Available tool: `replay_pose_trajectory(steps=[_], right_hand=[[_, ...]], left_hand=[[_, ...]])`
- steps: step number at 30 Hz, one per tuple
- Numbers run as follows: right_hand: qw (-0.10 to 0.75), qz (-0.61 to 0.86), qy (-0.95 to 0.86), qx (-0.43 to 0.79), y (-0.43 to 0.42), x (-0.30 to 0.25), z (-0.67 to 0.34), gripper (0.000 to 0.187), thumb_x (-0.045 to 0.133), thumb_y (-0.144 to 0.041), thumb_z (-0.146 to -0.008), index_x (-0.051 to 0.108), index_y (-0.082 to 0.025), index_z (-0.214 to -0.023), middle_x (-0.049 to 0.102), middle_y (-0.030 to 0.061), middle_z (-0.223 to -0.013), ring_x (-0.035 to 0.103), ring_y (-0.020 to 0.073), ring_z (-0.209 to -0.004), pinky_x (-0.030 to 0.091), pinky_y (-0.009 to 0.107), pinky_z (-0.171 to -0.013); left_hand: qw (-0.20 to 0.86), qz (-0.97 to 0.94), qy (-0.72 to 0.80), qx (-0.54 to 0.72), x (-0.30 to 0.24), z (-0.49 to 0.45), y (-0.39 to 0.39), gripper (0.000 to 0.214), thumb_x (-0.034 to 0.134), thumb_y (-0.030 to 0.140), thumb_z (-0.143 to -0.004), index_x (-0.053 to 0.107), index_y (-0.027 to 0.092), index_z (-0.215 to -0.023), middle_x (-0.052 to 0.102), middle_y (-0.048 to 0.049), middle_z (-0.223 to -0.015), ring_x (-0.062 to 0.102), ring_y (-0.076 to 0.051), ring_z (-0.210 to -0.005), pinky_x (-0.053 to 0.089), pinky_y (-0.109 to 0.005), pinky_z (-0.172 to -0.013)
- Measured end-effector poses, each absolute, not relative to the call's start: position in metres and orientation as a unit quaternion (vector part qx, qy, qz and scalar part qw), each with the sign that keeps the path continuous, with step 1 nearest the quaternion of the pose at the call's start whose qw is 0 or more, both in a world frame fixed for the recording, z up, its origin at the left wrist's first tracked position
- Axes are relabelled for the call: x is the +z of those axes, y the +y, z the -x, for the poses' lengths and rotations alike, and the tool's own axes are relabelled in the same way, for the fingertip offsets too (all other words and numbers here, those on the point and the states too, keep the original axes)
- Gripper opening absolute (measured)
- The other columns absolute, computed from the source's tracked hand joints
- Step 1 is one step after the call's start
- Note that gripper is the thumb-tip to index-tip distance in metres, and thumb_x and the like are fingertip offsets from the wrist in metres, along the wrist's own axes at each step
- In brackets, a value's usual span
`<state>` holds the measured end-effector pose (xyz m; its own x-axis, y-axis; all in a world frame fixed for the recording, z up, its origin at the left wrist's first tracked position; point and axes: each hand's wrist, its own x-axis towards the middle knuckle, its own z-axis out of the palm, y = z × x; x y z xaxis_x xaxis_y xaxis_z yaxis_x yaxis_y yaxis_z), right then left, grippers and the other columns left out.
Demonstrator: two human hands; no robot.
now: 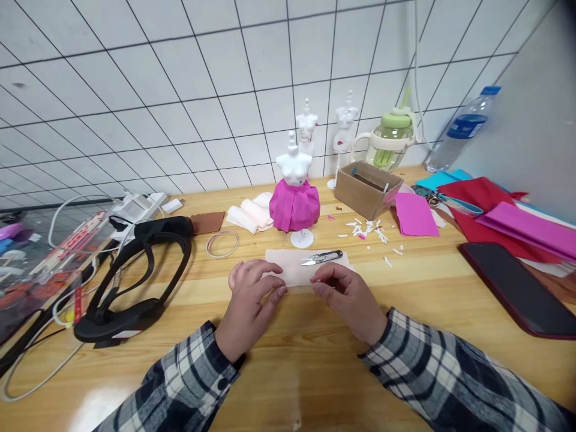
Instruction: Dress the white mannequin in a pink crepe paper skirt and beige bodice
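A pale pink sheet (288, 275), paper or cloth, lies flat on the wooden table in front of me. Thread snips (322, 258) rest across its upper right part. My left hand (252, 294) is at the sheet's left end, fingers bent and apart, with nothing seen in it. At the lower right edge is my right hand (348, 294), thumb and index finger pinched together; whatever is between them is too small to make out. Just beyond the sheet stands a small white dress form (294, 167) wearing a gathered magenta skirt (294, 205).
Behind are two more dress forms, a cardboard box (366, 191), a green-lidded jug (389, 141) and a water bottle (463, 129). White scraps (369, 229) lie to the right, near coloured fabrics and a phone (522, 288). A black headset (135, 282) and cables occupy the left.
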<state>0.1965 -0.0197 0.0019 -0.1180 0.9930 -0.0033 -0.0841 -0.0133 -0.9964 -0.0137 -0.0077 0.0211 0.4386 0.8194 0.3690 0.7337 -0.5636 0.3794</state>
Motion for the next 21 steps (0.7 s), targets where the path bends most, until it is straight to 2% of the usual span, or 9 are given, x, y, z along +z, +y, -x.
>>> replay_pose_trajectory(steps=[3, 5, 7, 9, 12, 14, 17, 19, 21], right_hand=[[0.529, 0.499, -0.544, 0.419, -0.019, 0.005, -0.2, 0.053, 0.064, -0.033, -0.083, 0.047, -0.024, -0.133, 0.058, 0.0069, -0.112, 0.051, 0.0116, -0.067, 0.042, 0.024, -0.05], [0.538, 0.49, -0.618, 0.299, -0.02, 0.008, -0.201, 0.068, 0.061, -0.029, -0.085, 0.031, -0.027, -0.145, 0.054, 0.0094, -0.128, 0.057, 0.0169, -0.088, 0.051, 0.03, -0.066], [0.484, 0.436, -0.729, 0.208, -0.021, 0.011, -0.199, 0.061, 0.063, -0.03, -0.085, 0.04, -0.026, -0.142, 0.057, 0.0084, -0.129, 0.054, 0.0219, -0.108, 0.047, 0.04, -0.09], [0.406, 0.399, -0.807, 0.155, -0.022, 0.011, -0.194, 0.043, 0.066, -0.033, -0.085, 0.058, -0.025, -0.126, 0.066, 0.0058, -0.118, 0.054, 0.0232, -0.109, 0.038, 0.043, -0.099], [0.349, 0.421, -0.828, 0.124, -0.021, 0.012, -0.188, 0.014, 0.062, -0.032, -0.089, 0.071, -0.027, -0.1, 0.073, 0.0007, -0.091, 0.06, 0.0187, -0.089, 0.038, 0.038, -0.088], [0.32, 0.439, -0.831, 0.116, -0.013, 0.016, -0.186, 0.017, 0.058, -0.03, -0.093, 0.073, -0.026, -0.088, 0.073, 0.0002, -0.08, 0.061, 0.0169, -0.08, 0.037, 0.036, -0.082], [0.254, 0.462, -0.84, 0.124, 0.009, 0.027, -0.185, 0.024, 0.052, -0.029, -0.095, 0.074, -0.022, -0.088, 0.073, 0.0046, -0.08, 0.062, 0.0183, -0.08, 0.038, 0.034, -0.079], [0.249, 0.481, -0.819, 0.19, 0.027, 0.033, -0.18, 0.019, 0.056, -0.027, -0.091, 0.075, -0.022, -0.089, 0.075, 0.0045, -0.089, 0.063, 0.0187, -0.085, 0.04, 0.032, -0.078], [0.26, 0.51, -0.761, 0.304, 0.041, 0.032, -0.171, 0.014, 0.06, -0.027, -0.087, 0.074, -0.023, -0.088, 0.075, 0.0008, -0.089, 0.065, 0.0158, -0.081, 0.043, 0.028, -0.072]], left_hand=[[0.032, -0.859, 0.445, 0.25, 0.025, 0.018, -0.006, 0.014, 0.053, 0.022, -0.092, 0.066, 0.026, -0.087, 0.065, -0.003, -0.103, 0.052, -0.023, -0.105, 0.022, -0.055, -0.104], [0.003, -0.873, 0.428, 0.234, 0.028, 0.02, -0.005, 0.014, 0.054, 0.022, -0.091, 0.067, 0.027, -0.088, 0.066, -0.0021, -0.1, 0.053, -0.023, -0.104, 0.02, -0.057, -0.104], [-0.012, -0.882, 0.414, 0.225, 0.032, 0.021, -0.006, 0.013, 0.055, 0.023, -0.09, 0.067, 0.028, -0.087, 0.067, -0.0013, -0.099, 0.054, -0.023, -0.103, 0.018, -0.058, -0.105], [-0.013, -0.885, 0.409, 0.221, 0.033, 0.021, -0.007, 0.014, 0.055, 0.023, -0.09, 0.068, 0.028, -0.087, 0.068, -0.0009, -0.098, 0.055, -0.023, -0.101, 0.017, -0.058, -0.105], [0.021, -0.883, 0.416, 0.215, 0.032, 0.02, -0.008, 0.016, 0.054, 0.026, -0.091, 0.069, 0.029, -0.086, 0.068, -0.0001, -0.096, 0.057, -0.022, -0.1, 0.016, -0.058, -0.106], [0.056, -0.877, 0.429, 0.207, 0.028, 0.021, -0.006, 0.018, 0.053, 0.029, -0.092, 0.07, 0.03, -0.088, 0.068, 0.0002, -0.096, 0.058, -0.021, -0.099, 0.017, -0.057, -0.107], [0.114, -0.844, 0.477, 0.214, 0.019, 0.031, 0.006, 0.026, 0.047, 0.035, -0.095, 0.068, 0.032, -0.11, 0.069, -0.0021, -0.103, 0.059, -0.021, -0.101, 0.028, -0.052, -0.105], [0.153, -0.798, 0.521, 0.26, 0.013, 0.043, 0.02, 0.036, 0.043, 0.04, -0.096, 0.064, 0.026, -0.121, 0.069, -0.0058, -0.106, 0.06, -0.022, -0.101, 0.041, -0.043, -0.096], [0.164, -0.757, 0.558, 0.299, 0.009, 0.057, 0.034, 0.038, 0.043, 0.044, -0.094, 0.071, 0.021, -0.106, 0.07, -0.0074, -0.102, 0.06, -0.023, -0.1, 0.044, -0.039, -0.093]])
